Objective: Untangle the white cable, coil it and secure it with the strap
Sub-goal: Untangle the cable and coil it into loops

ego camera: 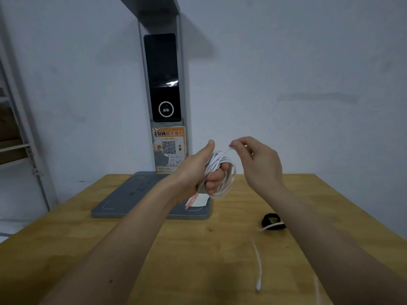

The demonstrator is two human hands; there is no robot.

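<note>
Over wooden table (154, 249), white cable (217, 170) around left hand (196, 172)

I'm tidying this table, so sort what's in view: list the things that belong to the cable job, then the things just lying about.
Job:
white cable, coiled round the left hand
right hand, pinching a strand
loose cable end on the table
black strap

Lying about:
grey scanner stand
QR-code sticker
white card

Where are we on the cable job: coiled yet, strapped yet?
Done: several loops of the white cable are wound round the left hand.
In hand: the right hand pinches the strand at the coil's top.
Left: a loose cable end lies on the wooden table, and the black strap is unused there.
</note>
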